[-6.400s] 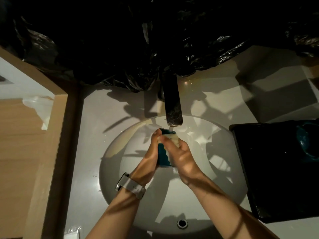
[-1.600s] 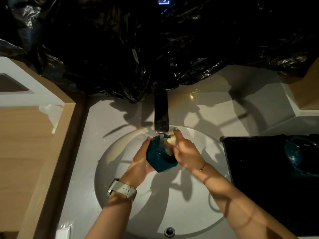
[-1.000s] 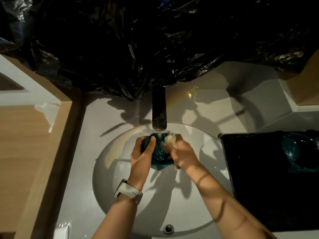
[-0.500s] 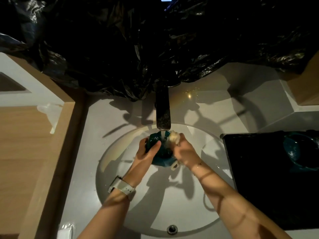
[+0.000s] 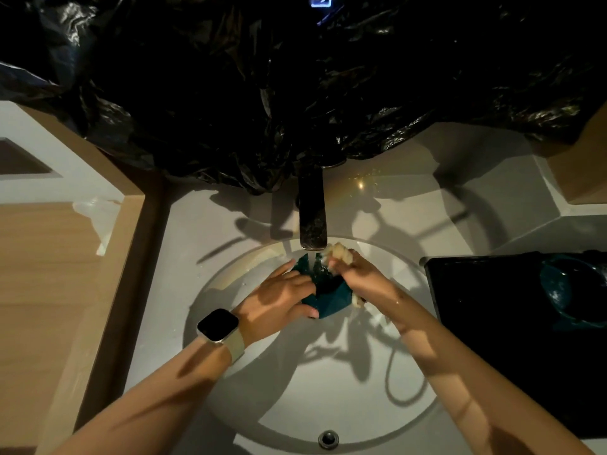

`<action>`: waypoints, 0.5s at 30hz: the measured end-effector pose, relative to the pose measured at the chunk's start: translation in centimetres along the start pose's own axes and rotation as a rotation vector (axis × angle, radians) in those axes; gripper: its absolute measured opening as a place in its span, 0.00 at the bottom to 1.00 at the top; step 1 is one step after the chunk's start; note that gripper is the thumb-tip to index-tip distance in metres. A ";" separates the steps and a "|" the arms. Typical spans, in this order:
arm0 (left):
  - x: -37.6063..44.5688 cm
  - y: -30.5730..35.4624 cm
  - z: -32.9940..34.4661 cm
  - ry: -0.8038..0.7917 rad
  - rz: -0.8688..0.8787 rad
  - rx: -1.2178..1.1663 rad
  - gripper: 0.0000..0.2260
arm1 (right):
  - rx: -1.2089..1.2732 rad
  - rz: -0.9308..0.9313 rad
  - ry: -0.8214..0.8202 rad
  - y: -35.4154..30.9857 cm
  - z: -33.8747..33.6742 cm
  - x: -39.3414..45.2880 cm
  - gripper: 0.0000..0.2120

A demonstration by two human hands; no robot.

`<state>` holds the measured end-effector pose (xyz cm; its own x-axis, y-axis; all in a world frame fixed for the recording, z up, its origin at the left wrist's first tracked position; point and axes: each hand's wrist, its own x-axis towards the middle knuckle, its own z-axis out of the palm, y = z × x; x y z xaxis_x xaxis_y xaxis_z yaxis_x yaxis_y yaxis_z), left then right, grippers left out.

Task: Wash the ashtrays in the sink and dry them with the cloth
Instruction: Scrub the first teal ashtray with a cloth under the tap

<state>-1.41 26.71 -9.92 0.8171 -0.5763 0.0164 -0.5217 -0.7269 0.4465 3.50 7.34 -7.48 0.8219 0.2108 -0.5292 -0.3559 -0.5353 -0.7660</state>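
Note:
A teal faceted ashtray is held over the white round sink, right under the tap, with water running onto it. My left hand grips the ashtray's left side, fingers wrapped over its rim. My right hand clutches a pale wet cloth or sponge and presses it against the ashtray's upper right edge. A second teal ashtray sits on the black tray at the right.
Black plastic sheeting hangs behind the tap. A wooden counter with a crumpled clear wrapper lies to the left. The overflow hole marks the sink's near rim. A wooden box corner stands at the far right.
My left hand has turned over, its back and the watch face now up, fingers covering more of the ashtray. The right hand with the cloth has shifted slightly up toward the tap.

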 end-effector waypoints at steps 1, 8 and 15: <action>0.3 0.2 0.2 -0.005 -0.049 -0.108 0.17 | 0.115 0.002 0.043 0.4 -0.1 -0.6 0.10; 1.4 2.7 1.4 0.162 -0.689 -1.056 0.13 | 0.747 -0.010 0.146 3.4 1.1 -4.2 0.16; 3.4 3.1 1.3 0.315 -1.192 -1.555 0.21 | 0.218 -0.315 0.281 2.9 5.6 -5.0 0.27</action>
<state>-0.55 21.96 -9.66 0.6266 0.0698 -0.7762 0.7072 0.3675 0.6040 -4.14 9.31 -9.14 0.9826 0.0904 -0.1624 -0.1300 -0.2901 -0.9481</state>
